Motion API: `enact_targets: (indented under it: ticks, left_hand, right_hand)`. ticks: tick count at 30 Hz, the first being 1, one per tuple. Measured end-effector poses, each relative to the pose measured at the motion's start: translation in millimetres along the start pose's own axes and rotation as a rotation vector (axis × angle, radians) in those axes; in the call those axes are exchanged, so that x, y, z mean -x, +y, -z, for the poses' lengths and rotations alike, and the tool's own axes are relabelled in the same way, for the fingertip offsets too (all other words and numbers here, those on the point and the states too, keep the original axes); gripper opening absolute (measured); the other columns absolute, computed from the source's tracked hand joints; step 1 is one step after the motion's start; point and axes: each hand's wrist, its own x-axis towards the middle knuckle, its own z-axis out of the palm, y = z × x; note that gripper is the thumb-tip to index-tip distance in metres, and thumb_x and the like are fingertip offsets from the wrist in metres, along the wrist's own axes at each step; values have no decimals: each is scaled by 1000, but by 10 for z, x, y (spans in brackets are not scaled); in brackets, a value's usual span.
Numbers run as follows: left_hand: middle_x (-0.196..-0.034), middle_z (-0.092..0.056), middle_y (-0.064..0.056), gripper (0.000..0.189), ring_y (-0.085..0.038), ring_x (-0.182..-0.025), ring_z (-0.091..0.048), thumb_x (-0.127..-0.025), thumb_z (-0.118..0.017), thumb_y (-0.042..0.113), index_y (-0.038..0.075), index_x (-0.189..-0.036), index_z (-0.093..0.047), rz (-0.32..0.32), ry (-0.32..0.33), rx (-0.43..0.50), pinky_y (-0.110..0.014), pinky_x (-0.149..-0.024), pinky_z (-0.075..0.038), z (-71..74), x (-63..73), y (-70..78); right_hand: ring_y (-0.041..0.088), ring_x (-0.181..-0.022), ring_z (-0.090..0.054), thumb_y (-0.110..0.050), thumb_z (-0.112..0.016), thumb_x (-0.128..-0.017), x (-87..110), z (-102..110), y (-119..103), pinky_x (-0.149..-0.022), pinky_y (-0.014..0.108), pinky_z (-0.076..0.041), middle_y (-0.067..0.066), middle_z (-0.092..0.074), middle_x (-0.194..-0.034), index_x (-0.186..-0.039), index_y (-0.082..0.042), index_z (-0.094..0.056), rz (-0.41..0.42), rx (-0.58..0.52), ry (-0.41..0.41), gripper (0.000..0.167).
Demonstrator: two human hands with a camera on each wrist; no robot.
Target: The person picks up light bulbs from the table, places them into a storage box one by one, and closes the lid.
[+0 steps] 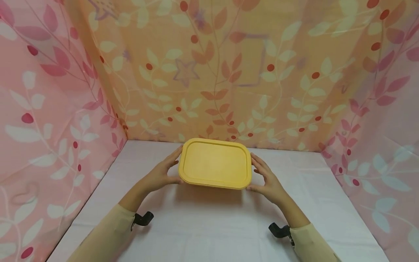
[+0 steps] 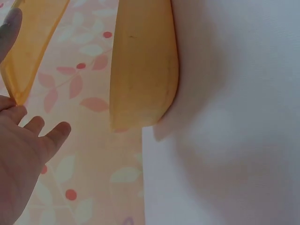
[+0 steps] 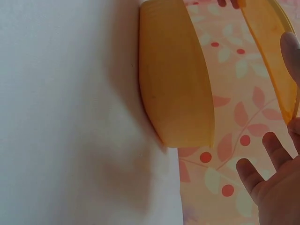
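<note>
A yellow rectangular lid with rounded corners is held up between both hands. My left hand pinches its left end, thumb at the near corner and fingers toward the far one. At the opposite end, my right hand grips it the same way. Both wrist views show a gap between the raised lid and a yellow food container, which stands on the white table surface. From the head view the lid hides that container.
White cloth covers the table. An orange leaf-patterned curtain hangs behind it, with pink patterned curtains at the left and right. Small black devices sit at both sleeve cuffs.
</note>
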Motion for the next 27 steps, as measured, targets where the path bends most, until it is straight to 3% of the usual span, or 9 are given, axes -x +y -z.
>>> enact_targets:
  ticks: [2,7,9,12,20,27]
  left_hand:
    - [-173,-13,3,120,-24,-159,-14,-72,-94,16,30,-165,-19,40,6,-18,-56,-124,-25,21,-33,-8]
    - [-172,-16,6,121,-25,-158,-13,-71,-96,23,37,-164,-20,103,21,-100,-64,-124,-17,51,-105,-56]
    - [-172,-16,4,121,-26,-158,-13,-71,-96,24,36,-164,-21,108,17,-107,-65,-123,-17,58,-131,-78]
    - [-172,-16,3,119,-26,-158,-13,-71,-96,24,35,-164,-21,122,7,-104,-66,-123,-16,63,-162,-125]
    - [-172,-17,4,118,-28,-158,-13,-73,-94,18,33,-164,-21,168,-18,-60,-67,-123,-14,46,-179,-297]
    - [-171,-18,5,118,-28,-158,-15,-73,-95,27,32,-165,-21,168,-33,-65,-62,-125,-13,57,-224,-421]
  right_hand:
    - [20,-152,-28,-9,-93,-73,-25,-6,46,-115,30,-42,0,-24,-170,-160,-18,-36,-10,14,2,105]
    - [27,-156,-22,-8,-92,-74,-65,-19,-44,-119,61,-31,5,-24,-170,-160,-11,-36,-79,6,4,103]
    - [32,-157,-18,-8,-92,-75,-74,-28,-50,-119,68,-23,8,-23,-170,-160,-8,-35,-110,-5,3,103]
    - [33,-157,-16,-12,-92,-75,-94,-42,19,-121,70,-17,8,-23,-170,-160,-9,-34,-139,6,1,103]
    - [28,-157,-18,-23,-93,-76,-162,-50,227,-120,70,-19,1,-25,-169,-160,-21,-37,-129,25,-41,102]
    - [24,-158,-17,-28,-92,-77,-209,-64,285,-122,68,-17,-3,-24,-170,-161,-26,-36,-191,23,-64,101]
